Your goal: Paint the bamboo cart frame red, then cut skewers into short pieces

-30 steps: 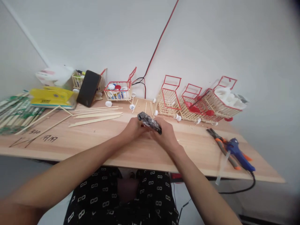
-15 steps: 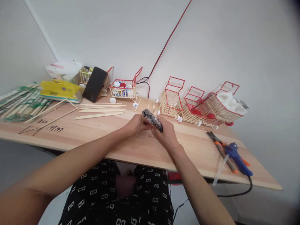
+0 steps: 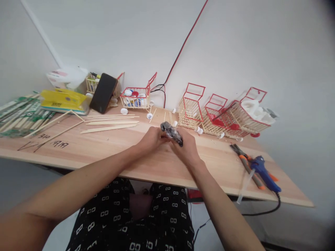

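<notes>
Tool (image 3: 171,133), dark and tilted, sits as before: we keep right hand (image 3: 186,149) clenched on it, left hand (image 3: 151,138) pinching its end, above the surface (image 3: 104,146).

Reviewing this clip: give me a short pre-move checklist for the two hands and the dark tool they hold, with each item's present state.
1. Dark tool held by both hands: ok; left hand and right hand both grip it.
2. Tool lifted above the table: cannot tell.
3. What the tool's tip is working on: cannot tell, hidden by fingers.
4. Glue gun away from the hands: ok, it lies far right beside the pliers.
5. Loose sticks apart from the hands: ok.
</notes>
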Motion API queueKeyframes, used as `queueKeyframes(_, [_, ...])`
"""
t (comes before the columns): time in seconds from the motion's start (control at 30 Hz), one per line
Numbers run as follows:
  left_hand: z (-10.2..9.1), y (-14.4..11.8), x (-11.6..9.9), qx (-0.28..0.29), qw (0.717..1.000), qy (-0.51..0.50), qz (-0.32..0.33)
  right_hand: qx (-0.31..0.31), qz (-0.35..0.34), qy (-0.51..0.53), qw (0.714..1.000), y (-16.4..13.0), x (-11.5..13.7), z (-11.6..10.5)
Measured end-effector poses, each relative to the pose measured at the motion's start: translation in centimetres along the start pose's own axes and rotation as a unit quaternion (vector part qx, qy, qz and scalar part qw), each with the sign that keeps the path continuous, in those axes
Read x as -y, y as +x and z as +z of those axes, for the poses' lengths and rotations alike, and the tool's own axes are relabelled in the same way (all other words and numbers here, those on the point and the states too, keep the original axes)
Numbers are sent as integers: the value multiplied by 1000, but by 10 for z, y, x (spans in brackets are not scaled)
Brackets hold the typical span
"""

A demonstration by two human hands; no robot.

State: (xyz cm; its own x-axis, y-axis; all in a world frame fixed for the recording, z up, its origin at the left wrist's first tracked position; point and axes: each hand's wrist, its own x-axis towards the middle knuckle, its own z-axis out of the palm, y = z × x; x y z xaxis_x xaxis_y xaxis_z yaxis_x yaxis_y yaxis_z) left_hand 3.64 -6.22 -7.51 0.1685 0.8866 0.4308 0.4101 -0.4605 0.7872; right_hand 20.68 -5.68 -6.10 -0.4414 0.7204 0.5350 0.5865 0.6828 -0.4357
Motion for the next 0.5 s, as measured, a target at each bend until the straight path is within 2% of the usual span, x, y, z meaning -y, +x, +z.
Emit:
queueKeyframes(0.2, [2, -1, -2, 38, 999, 6, -2, 9, 31, 11, 999, -3, -4, 3])
queueKeyframes(0.4, [2, -2, -3, 3, 999, 37, -17, -5, 16, -1, 1000, -4, -4, 4])
queueKeyframes(0.5, [1, -1, -3, 19, 999, 30, -9, 0, 19, 4, 1000, -4, -5, 4])
